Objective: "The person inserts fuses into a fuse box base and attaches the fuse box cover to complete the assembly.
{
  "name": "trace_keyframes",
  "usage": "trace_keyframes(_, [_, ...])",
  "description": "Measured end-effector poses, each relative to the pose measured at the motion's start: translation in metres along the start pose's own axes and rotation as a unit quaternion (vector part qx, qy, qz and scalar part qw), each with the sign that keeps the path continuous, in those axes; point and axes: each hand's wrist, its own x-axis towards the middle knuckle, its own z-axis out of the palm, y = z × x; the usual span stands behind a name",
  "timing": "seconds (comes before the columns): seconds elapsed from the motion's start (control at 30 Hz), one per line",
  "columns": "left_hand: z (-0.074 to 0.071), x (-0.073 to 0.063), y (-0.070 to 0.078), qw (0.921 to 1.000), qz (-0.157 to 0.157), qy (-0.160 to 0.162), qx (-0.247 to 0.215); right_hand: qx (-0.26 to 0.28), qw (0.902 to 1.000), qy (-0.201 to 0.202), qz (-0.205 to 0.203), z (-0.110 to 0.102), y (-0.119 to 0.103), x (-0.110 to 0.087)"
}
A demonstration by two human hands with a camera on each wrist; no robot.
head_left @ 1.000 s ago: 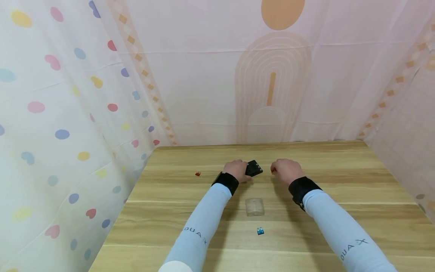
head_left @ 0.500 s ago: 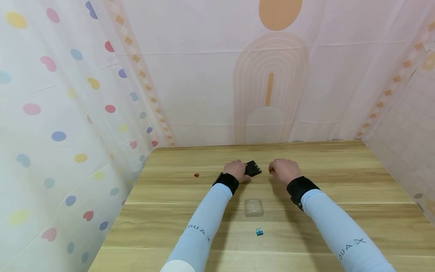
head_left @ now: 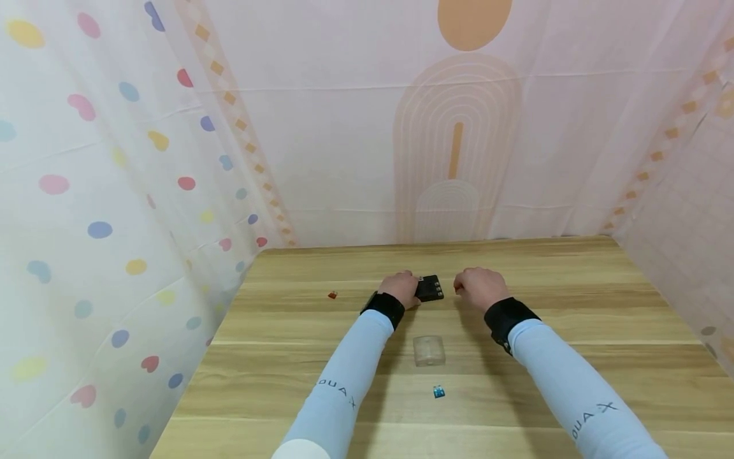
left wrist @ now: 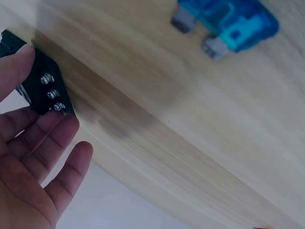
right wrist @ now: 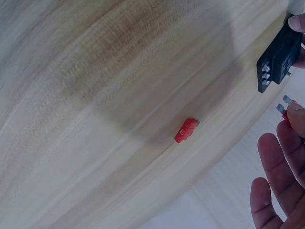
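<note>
My left hand (head_left: 399,288) grips a black fuse block (head_left: 430,289) by its left end, thumb on one face and fingers under the other. Silver screw terminals line the free end of the block (left wrist: 45,81), facing right. Just to the right, my right hand (head_left: 483,288) pinches a red blade fuse (right wrist: 285,116) between thumb and finger. Its two metal prongs point out towards the block, a short gap away. The other fingers (right wrist: 274,155) of that hand are loosely bent. Most of the held fuse's body is hidden by the thumb.
Another red blade fuse (head_left: 332,294), marked 10, lies on the wooden table (head_left: 275,357) to the left. A clear plastic cover (head_left: 429,350) sits between the forearms, with a blue blade fuse (head_left: 438,391) nearer the front. Patterned curtains (head_left: 344,159) hang behind and beside the table.
My left hand has turned the fuse block so that its terminal end now faces squarely to the right. The right hand stays nearly still with its red fuse.
</note>
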Motion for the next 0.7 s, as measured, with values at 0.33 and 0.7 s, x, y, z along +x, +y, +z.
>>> trace_keyframes(0.33, [-0.008,-0.005,0.004,0.9992,0.031,-0.024,0.003,-0.005,1.0,0.0,-0.004,0.003,-0.001,0.003])
trace_keyframes(0.7, [-0.011,-0.006,0.009,0.9978,0.049,-0.041,-0.02,0.0,1.0,-0.008,0.001,0.007,-0.005,0.011])
